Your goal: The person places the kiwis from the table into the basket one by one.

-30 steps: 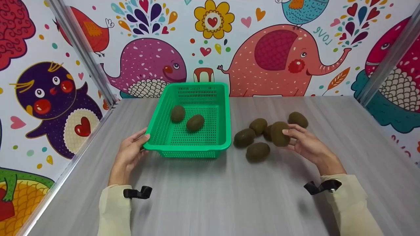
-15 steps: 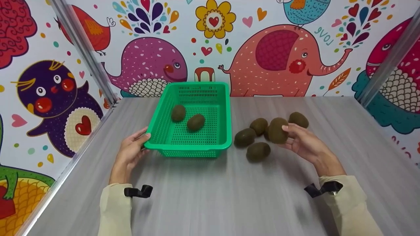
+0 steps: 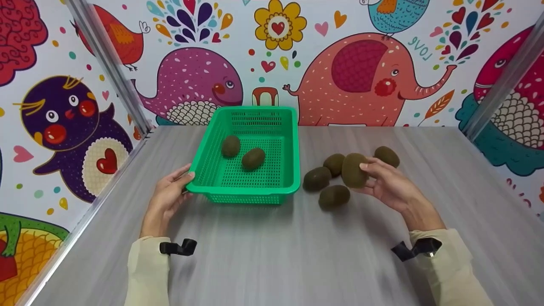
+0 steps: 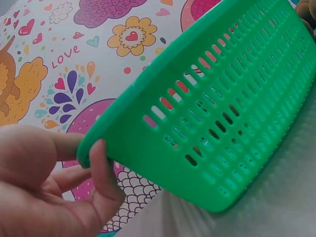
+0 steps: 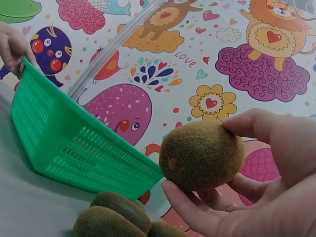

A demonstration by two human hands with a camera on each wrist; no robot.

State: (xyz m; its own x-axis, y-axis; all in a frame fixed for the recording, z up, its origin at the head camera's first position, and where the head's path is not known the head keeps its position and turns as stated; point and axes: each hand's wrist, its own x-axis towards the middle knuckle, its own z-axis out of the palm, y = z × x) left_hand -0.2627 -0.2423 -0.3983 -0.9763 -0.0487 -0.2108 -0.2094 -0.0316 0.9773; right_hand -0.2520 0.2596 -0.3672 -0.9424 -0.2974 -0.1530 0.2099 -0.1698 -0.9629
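Observation:
A brown kiwi (image 3: 354, 170) is pinched between thumb and fingers of my right hand (image 3: 389, 185), held above other kiwis; the right wrist view shows this kiwi (image 5: 201, 155) raised off the table. My left hand (image 3: 167, 197) grips the near left corner of a green plastic basket (image 3: 244, 191), thumb on the rim in the left wrist view. Two kiwis lie inside the basket, one kiwi (image 3: 230, 146) toward the left wall and another kiwi (image 3: 253, 159) near the middle of its floor. Right of the basket rest a kiwi (image 3: 317, 179), a nearer kiwi (image 3: 334, 197) and a farther kiwi (image 3: 333, 164).
One more kiwi (image 3: 386, 157) sits behind my right hand. The grey table (image 3: 272, 255) meets a wall (image 3: 272, 72) printed with cartoon animals at the back. Metal posts (image 3: 108, 63) stand at the left and right corners.
My right hand has moved slightly left and up with the kiwi in its grip, now covering a kiwi seen behind it before. The left hand and basket stay put.

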